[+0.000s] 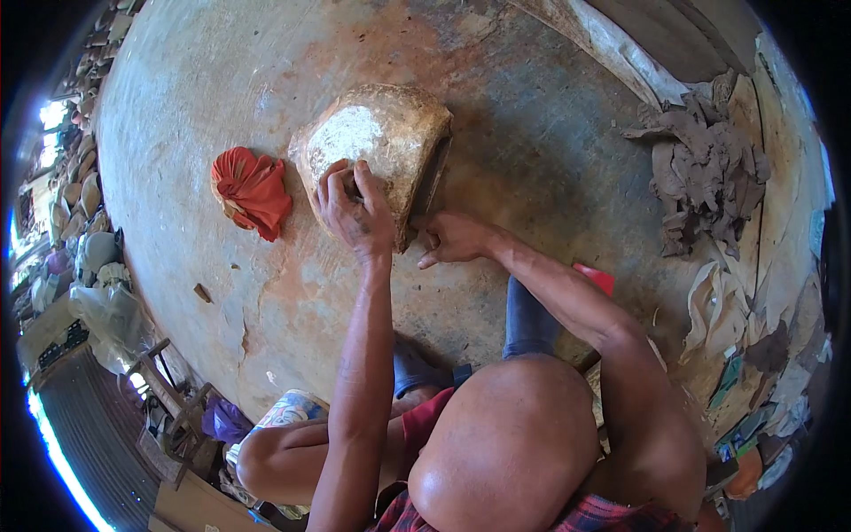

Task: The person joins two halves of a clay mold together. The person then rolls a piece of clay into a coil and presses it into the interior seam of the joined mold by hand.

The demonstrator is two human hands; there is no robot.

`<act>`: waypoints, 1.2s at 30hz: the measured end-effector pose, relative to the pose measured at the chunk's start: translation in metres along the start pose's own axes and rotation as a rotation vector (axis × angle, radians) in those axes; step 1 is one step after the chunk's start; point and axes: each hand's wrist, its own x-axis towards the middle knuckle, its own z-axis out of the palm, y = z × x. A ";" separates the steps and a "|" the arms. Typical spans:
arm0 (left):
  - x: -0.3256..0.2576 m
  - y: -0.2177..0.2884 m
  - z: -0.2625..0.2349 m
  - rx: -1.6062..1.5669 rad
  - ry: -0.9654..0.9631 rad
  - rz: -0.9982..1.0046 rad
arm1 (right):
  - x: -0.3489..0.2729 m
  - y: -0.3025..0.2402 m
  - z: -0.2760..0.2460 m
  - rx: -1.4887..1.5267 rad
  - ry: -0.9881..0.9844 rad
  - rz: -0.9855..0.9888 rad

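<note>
Mottled white-brown rounded earthen-looking vessel (399,137): might have rolled if pressed unevenly
Left hand (356,213): laid against it, grip unclear
Right hand (454,238): curled alongside, couldn't tell its grip

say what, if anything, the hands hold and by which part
The left hand is on the curved side of a rounded vessel; the right hand is by its open rim. Whether either grips it cannot be told.

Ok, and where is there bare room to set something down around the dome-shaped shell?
Widest: the concrete floor between the dome-shaped shell and the dark crumpled heap. Another bare patch lies above the red cloth bundle in the picture. Crowded: the narrow gap between bundle and shell, and the shell's lower edge, at the right hand.
</note>
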 end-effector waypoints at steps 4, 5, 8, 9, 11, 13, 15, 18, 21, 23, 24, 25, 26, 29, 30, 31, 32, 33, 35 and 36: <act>0.001 -0.009 -0.002 -0.038 0.007 0.038 | -0.006 0.000 -0.004 -0.121 0.085 -0.040; 0.001 -0.009 -0.001 -0.031 0.012 0.035 | -0.009 0.000 -0.005 -0.044 0.244 -0.097; -0.001 -0.007 0.001 -0.009 -0.007 0.014 | -0.015 0.008 -0.014 0.005 0.368 -0.038; -0.002 -0.006 0.001 -0.020 -0.003 0.011 | -0.015 0.009 -0.009 0.006 0.366 -0.037; -0.001 -0.006 0.002 -0.041 0.003 0.008 | -0.015 0.007 0.003 -0.046 0.161 -0.151; -0.001 -0.009 -0.001 -0.033 0.000 0.016 | -0.018 0.004 0.010 0.013 0.290 -0.137; 0.000 -0.011 0.001 -0.025 0.006 0.023 | -0.023 -0.005 0.016 0.077 0.413 -0.129; -0.002 -0.009 0.000 -0.012 -0.004 0.012 | -0.036 -0.032 0.011 0.001 0.445 0.243; -0.005 -0.002 0.005 -0.019 0.007 -0.009 | -0.024 -0.028 0.023 -0.253 0.335 0.236; -0.004 -0.003 0.004 -0.013 0.035 -0.007 | -0.016 -0.038 0.025 -0.208 0.346 0.271; -0.004 -0.002 0.004 -0.008 0.035 -0.004 | -0.016 -0.042 0.025 -0.210 0.345 0.266; -0.004 -0.002 0.004 -0.005 0.032 -0.004 | -0.017 -0.044 0.026 -0.200 0.348 0.262; -0.004 -0.002 0.004 -0.006 0.033 -0.006 | -0.018 -0.046 0.027 -0.191 0.351 0.258; -0.005 -0.003 0.005 -0.001 0.035 -0.027 | -0.014 -0.048 0.027 -0.162 0.285 0.260; -0.005 -0.004 0.004 0.013 0.034 -0.002 | -0.013 -0.044 0.031 -0.163 0.285 0.263; -0.004 -0.007 0.003 0.029 0.036 0.025 | -0.012 -0.044 0.034 -0.111 0.330 0.117; -0.004 -0.009 0.002 0.031 0.037 0.025 | -0.011 -0.044 0.038 -0.058 0.372 -0.030; -0.003 -0.011 0.000 0.023 0.031 0.046 | -0.014 -0.043 0.041 -0.057 0.372 -0.033; -0.002 -0.012 -0.001 0.020 0.030 0.063 | -0.032 -0.070 0.025 0.340 0.537 -0.212; -0.003 -0.011 -0.003 0.001 0.016 0.040 | -0.043 -0.082 0.010 0.374 0.642 -0.175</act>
